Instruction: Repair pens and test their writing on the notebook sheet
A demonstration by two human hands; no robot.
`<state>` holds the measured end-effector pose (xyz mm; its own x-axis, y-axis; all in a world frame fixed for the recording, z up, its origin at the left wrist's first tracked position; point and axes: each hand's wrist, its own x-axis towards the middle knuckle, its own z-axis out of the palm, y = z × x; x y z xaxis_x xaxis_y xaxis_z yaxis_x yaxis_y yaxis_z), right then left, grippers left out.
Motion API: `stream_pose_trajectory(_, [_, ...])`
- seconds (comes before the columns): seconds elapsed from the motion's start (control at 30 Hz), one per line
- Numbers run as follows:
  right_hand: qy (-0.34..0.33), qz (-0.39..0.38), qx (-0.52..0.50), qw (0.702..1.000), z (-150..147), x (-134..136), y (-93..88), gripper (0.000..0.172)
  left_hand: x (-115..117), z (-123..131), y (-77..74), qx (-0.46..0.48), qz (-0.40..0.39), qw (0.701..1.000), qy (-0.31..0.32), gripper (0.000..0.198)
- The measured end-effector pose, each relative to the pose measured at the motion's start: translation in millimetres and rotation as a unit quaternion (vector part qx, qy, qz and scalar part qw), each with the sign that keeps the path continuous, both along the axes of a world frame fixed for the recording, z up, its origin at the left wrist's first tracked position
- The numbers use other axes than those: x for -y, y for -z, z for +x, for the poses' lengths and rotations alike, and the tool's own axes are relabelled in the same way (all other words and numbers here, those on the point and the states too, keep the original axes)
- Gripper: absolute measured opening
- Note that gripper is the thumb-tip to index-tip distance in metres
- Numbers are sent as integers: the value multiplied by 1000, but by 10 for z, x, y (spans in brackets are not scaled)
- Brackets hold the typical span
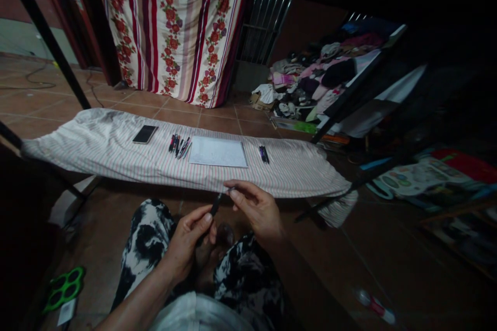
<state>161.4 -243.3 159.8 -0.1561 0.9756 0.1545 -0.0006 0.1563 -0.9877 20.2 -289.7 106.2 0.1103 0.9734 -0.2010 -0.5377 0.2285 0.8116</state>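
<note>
Above my lap, my left hand (195,228) is closed around the dark barrel of a pen (215,205), whose paler end points up and to the right. Close by, the fingertips of my right hand (258,209) pinch a small dark piece (230,189), too small to name, near that end of the pen. Beyond my hands a spiral notebook (218,152) lies on the striped cloth (163,169). Several pens (178,146) are grouped at the notebook's left, and a few dark and purple pens (264,154) lie to its right.
A phone (145,134) rests on the cloth at the left. Dark poles (58,41) frame the sides. Behind hangs a floral curtain (171,31), with heaped clothes (310,77) to its right. On the floor are a green ringed object (64,288) and a bottle (375,306).
</note>
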Motion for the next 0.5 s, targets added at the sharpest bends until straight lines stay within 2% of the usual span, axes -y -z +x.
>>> stream_pose_trajectory(0.13, [22, -29, -23, 999, 1, -63, 14, 22, -7, 4, -32, -21, -3, 1000, 2, 39])
stream_pose_trajectory(0.3, [-8, -49, -27, 998, 21, -108, 63, 23, -21, -5, -10, -33, -24, 999, 7, 44])
stream_pose_trajectory(0.5, [-24, -50, -7, 998, 49, -119, 123, 21, -39, -12, 9, -58, -10, 998, 4, 41])
